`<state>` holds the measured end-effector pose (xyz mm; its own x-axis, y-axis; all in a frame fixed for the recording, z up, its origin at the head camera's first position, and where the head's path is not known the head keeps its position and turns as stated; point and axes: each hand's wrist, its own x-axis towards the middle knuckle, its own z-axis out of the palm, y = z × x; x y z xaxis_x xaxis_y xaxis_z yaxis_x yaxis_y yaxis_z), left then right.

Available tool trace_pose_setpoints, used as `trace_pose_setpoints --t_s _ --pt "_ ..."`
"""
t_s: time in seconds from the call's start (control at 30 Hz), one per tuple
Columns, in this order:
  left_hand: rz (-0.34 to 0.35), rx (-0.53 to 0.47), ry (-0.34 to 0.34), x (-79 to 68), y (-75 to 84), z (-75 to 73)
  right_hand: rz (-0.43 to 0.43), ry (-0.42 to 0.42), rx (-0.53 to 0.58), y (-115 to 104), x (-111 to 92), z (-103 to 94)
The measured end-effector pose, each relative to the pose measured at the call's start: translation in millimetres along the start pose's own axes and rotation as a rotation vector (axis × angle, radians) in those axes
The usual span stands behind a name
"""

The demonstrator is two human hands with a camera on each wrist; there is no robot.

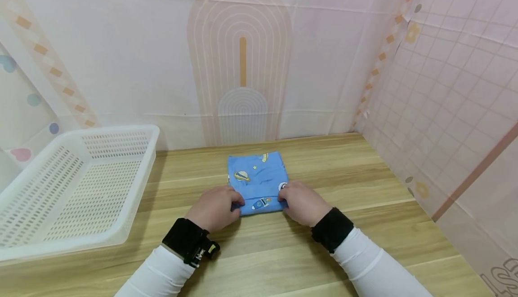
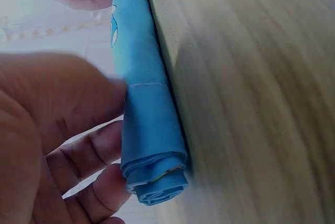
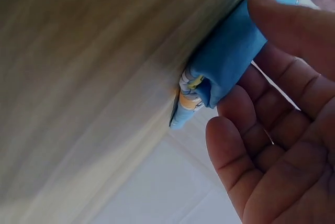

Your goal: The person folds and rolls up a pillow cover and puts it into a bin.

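A blue cloth [image 1: 259, 175] printed with planets, a star and a rocket lies folded into a rough square. Its near edge is turned into a thick roll, whose layered end [image 2: 156, 182] shows in the left wrist view. My left hand [image 1: 215, 207] grips the roll at the near left corner, thumb against its near side and fingers over it. At the near right corner my right hand [image 1: 304, 202] holds the other end of the roll between thumb and fingers. In the right wrist view, white and yellow print [image 3: 191, 90] peeks from the open end of the folds.
A white perforated plastic basket [image 1: 137, 189] stands on the left of the wood-grain table [image 1: 364, 175]. Behind the table hangs a patterned sheet [image 1: 332, 63], and a grid-patterned one [image 1: 457, 72] borders the right side. Black straps [image 1: 332, 229] circle both wrists.
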<state>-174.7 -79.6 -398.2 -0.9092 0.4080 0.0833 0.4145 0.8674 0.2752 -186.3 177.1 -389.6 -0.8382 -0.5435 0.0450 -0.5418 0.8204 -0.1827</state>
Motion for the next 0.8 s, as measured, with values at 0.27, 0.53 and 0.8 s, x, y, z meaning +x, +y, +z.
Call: trace_pose_setpoints --t_s 0.27,0.53,0.8 --pt "-0.003 -0.005 -0.015 0.0 -2.5 0.9 0.018 -0.011 -0.005 -0.1 1.7 3.0" --pt "0.003 0.006 -0.006 0.5 -2.8 1.8 0.017 0.015 -0.019 -1.5 2.1 6.5" --pt "-0.007 0.001 -0.013 -0.5 -1.0 0.2 0.023 -0.005 -0.008 -2.6 0.4 3.9"
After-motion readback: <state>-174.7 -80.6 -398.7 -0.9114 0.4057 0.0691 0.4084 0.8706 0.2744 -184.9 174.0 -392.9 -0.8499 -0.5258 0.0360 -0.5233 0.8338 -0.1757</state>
